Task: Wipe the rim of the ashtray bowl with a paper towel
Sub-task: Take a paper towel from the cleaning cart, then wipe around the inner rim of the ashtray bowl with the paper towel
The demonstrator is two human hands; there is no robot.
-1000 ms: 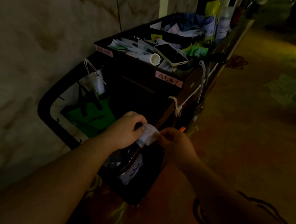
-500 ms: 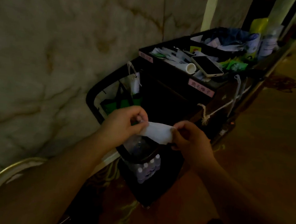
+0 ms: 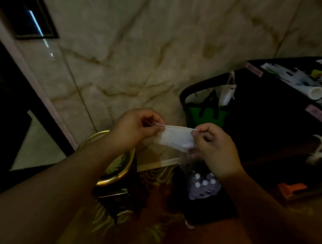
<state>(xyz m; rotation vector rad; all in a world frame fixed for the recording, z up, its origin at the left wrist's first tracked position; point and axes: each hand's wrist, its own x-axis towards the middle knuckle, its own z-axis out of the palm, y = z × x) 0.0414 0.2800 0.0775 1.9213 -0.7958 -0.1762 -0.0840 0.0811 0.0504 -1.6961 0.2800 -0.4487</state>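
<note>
We pinch the paper towel (image 3: pixel 175 138) taut between left hand (image 3: pixel 135 128) and right hand (image 3: pixel 214 144), probably prepping a wiping edge; gold-rimmed ashtray bowl (image 3: pixel 112 177) waits at 7 o'clock below

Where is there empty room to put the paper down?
Both hands, left hand and right hand, hold the paper towel. The cart's top tray is crowded with papers. Bare carpet lies in front of the bottle pack; between the gold ashtray rim and that pack it is tight.
</note>
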